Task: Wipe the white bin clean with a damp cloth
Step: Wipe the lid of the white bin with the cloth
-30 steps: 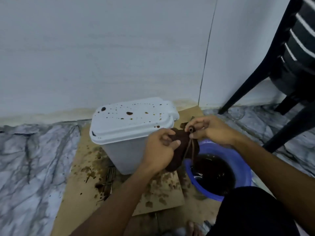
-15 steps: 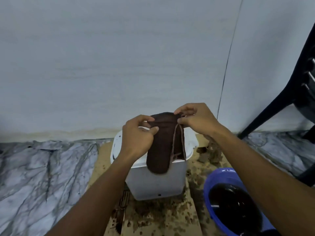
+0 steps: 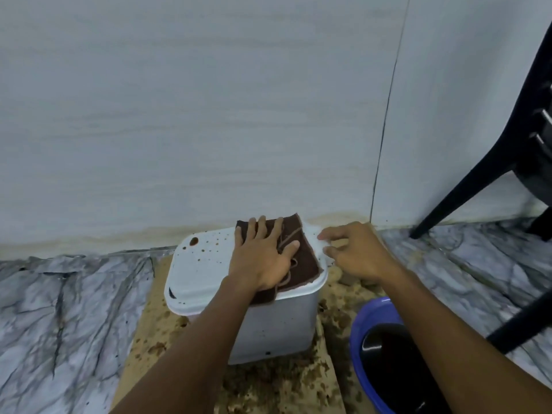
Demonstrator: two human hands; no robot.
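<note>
The white bin [image 3: 277, 330] stands upright on a sheet of stained cardboard [image 3: 155, 330] laid on the marble floor [image 3: 59, 309], close to the pale wall [image 3: 209, 115]. Its lid [image 3: 197, 264] is on. Brown spots and one larger blot mark the left part of the lid, and a few dark specks show on the bin's front wall.

A dark brown cloth [image 3: 301, 252] lies spread over the right part of the lid, from the far edge to the near edge, where a corner hangs over the rim. The left hand [image 3: 263, 258] lies flat on the cloth, palm down, fingers straight and spread wide, thumb out to the right, covering the cloth's left half.

The right hand [image 3: 355, 252] is just beside the bin on its right, holding nothing, its fingers loosely bent toward the lid's right rim. Whether the fingertips touch the rim cannot be told.

A blue basin [image 3: 358, 324] of dark liquid sits on the floor to the right of the bin and nearer the person, apart from it. The legs of a black chair [image 3: 478, 186] stand at the far right.
</note>
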